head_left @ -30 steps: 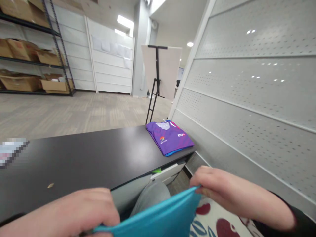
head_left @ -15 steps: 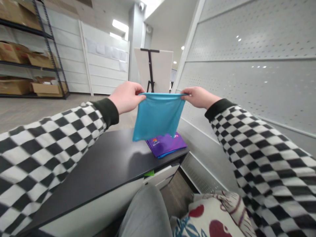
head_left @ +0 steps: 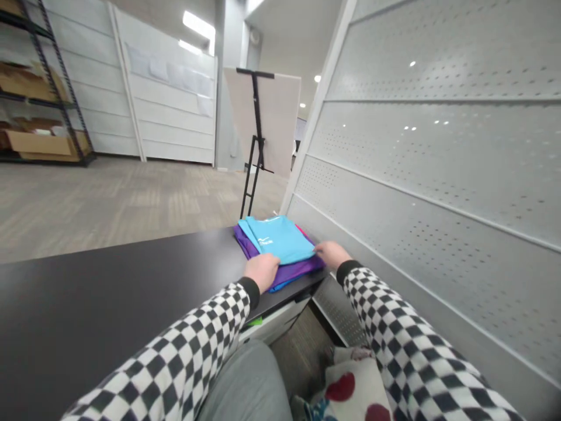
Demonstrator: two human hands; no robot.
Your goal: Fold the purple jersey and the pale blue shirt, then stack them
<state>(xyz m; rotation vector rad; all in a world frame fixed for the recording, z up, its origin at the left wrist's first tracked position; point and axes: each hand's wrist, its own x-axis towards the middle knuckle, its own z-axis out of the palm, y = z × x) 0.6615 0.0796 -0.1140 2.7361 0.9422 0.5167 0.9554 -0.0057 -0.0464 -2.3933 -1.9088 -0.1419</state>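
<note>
A folded light-blue shirt point(head_left: 287, 241) with a small white print lies on top of a folded purple garment point(head_left: 302, 269) at the table's far right end. A strip of darker blue cloth point(head_left: 284, 286) shows under the purple one. My left hand point(head_left: 262, 271) is closed at the shirt's near left corner, its fingertips partly hidden behind the hand. At the near right corner, my right hand point(head_left: 332, 255) pinches the shirt's edge between thumb and fingers.
The dark tabletop point(head_left: 131, 304) stretches left, with a drawer front point(head_left: 274, 323) below its near edge. A perforated white panel wall point(head_left: 394, 193) rises close on the right. Behind the table stands an easel with a board point(head_left: 276, 123). A patterned cloth point(head_left: 350, 386) lies beside my knee.
Both hands have come down with the blue shirt, which hung in the air above the pile and now lies flat on the purple garment, its print facing up. The view has tilted down.
</note>
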